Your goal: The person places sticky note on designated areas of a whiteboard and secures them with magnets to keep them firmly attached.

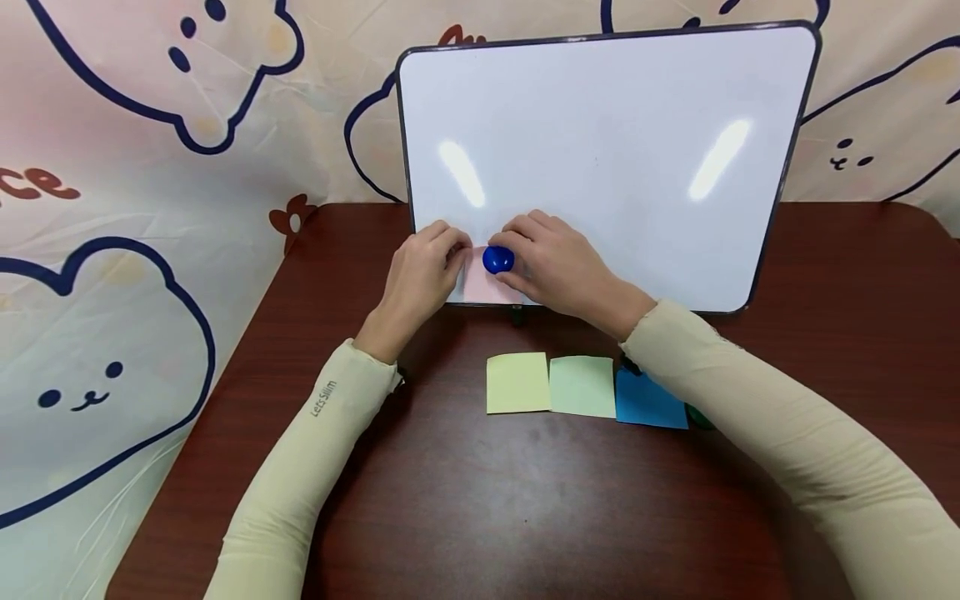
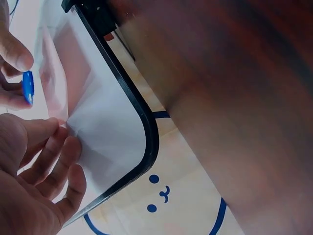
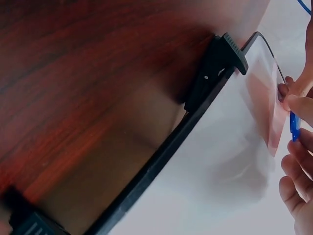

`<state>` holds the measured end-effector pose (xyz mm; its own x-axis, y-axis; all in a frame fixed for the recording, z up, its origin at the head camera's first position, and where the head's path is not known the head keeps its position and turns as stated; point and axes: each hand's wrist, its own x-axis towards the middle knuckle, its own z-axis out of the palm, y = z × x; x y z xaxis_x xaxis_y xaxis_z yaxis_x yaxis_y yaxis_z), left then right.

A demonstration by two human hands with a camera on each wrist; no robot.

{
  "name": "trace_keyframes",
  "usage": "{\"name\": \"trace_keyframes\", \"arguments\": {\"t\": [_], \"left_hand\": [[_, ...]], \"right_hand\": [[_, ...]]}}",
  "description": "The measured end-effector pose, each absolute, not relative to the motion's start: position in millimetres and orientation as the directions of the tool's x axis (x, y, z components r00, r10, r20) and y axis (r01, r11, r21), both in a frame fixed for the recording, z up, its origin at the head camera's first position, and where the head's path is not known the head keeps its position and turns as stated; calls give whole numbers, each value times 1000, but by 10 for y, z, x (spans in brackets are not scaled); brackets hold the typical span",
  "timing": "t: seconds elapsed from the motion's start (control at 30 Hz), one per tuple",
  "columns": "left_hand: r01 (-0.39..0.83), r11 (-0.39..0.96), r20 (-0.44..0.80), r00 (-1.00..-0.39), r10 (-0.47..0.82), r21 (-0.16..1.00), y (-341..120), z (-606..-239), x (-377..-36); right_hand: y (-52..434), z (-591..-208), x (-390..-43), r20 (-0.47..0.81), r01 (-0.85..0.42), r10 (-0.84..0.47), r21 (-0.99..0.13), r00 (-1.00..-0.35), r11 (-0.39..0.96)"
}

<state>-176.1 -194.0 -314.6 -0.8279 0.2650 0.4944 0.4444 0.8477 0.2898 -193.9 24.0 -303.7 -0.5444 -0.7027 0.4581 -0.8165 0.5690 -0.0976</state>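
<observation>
The left hand (image 1: 420,271) pinned the pink note's (image 1: 480,285) left edge flat against the whiteboard (image 1: 600,150) near its bottom rim with curled fingertips, so the right hand (image 1: 551,262) — fingers pinching the blue magnet (image 1: 498,259) — could seat it on the note.

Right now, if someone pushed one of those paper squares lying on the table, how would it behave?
The yellow square looks thin and flat, so it would probably slide lightly over the smooth table and bend if lifted. It lies edge to edge with the green square, so it may nudge that.
</observation>
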Motion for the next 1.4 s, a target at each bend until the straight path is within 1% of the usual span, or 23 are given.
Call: {"name": "trace_keyframes", "arguments": {"t": [0.17,0.53,0.83,1.17,1.4], "left_hand": [[429,854,483,-838,255,295,-1933,-3130,-1756],[406,846,446,-864,232,347,-1921,-3114,-1748],[428,826,458,-856,241,366,-1927,-3133,-1756],[423,827,451,-860,238,370,-1918,-3134,-1768],[419,828,451,-862,234,372,-1927,-3134,-1765]], "right_hand": [[217,-3061,-1957,461,-811,-698,-86,-547,579],[188,-3106,-2015,487,-816,-697,-60,-526,575],[164,-3138,-2038,502,-824,-694,-70,-516,562],[146,-3160,-2048,511,-818,-684,-70,-521,571],[143,-3173,-2055,521,-821,-685,-59,-510,567]]}}
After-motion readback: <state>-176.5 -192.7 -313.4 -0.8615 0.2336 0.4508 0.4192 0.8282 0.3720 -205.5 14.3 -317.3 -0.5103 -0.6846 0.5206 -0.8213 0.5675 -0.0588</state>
